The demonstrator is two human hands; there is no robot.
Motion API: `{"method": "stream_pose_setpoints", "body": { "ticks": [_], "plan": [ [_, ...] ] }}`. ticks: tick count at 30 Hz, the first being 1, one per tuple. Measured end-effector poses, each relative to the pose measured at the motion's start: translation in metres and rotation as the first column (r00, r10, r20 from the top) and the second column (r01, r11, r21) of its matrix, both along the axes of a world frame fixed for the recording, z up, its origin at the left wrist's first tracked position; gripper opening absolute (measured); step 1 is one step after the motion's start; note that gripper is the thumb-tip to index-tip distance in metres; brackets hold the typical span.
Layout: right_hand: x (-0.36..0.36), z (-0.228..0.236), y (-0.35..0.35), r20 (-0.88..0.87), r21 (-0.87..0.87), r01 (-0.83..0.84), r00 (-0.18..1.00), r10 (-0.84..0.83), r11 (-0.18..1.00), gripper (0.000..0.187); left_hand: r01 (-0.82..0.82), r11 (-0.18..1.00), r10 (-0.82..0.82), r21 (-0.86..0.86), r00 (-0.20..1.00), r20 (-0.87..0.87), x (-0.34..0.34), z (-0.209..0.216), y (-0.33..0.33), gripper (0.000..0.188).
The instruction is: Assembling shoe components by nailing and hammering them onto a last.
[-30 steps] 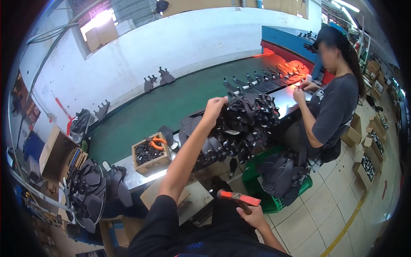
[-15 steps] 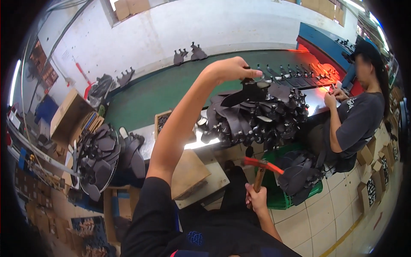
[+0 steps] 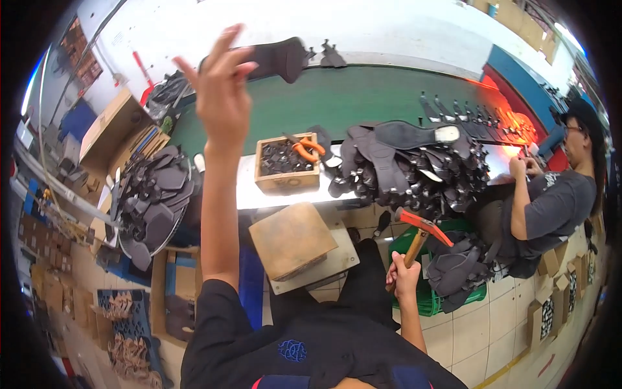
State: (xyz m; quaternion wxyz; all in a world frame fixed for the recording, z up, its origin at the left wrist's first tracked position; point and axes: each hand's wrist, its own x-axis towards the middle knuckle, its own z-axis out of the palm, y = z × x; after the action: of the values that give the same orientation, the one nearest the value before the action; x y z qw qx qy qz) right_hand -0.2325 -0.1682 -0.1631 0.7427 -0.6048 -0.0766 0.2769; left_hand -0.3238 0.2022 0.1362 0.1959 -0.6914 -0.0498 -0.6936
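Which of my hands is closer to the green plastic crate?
Right: the right hand appears by the left edge of the crate; the left hand is raised well away, up and left.

Hammer (image 3: 424, 226): one
Pliers (image 3: 306, 151): one
Tan block (image 3: 293, 238): one
Co-worker (image 3: 556, 201): one
Own hands (image 3: 223, 97): two
Piled soles (image 3: 383, 161): cannot count

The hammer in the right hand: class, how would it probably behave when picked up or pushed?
The hammer is probably head-heavy, as its red head looks like metal. Its straight, wooden-looking handle should stay stiff. Laid flat, it probably won't roll far, since the head juts out both ways.
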Motion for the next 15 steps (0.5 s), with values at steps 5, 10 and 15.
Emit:
{"method": "stream_pose_setpoints", "body": {
  "ticks": [5, 10, 15],
  "plan": [
    [-0.005, -0.006, 0.000, -0.002, -0.036, -0.040, 0.999, 0.040, 0.999, 0.044, 0.479, 0.623, -0.458, -0.618, 0.864, 0.208, -0.070, -0.074, -0.014, 0.012],
    [-0.013, 0.010, 0.014, 0.006, -0.037, -0.085, 0.996, 0.086, 0.996, 0.044, 0.265, 0.080, -0.655, -0.961, 0.740, 0.150, -0.097, -0.210, -0.077, 0.022],
    [-0.012, 0.016, 0.027, 0.048, -0.073, -0.148, 0.987, 0.152, 0.986, 0.043, 0.056, 0.042, -0.724, -0.998, 0.690, 0.008, -0.106, -0.238, -0.070, 0.025]
  ]
}}
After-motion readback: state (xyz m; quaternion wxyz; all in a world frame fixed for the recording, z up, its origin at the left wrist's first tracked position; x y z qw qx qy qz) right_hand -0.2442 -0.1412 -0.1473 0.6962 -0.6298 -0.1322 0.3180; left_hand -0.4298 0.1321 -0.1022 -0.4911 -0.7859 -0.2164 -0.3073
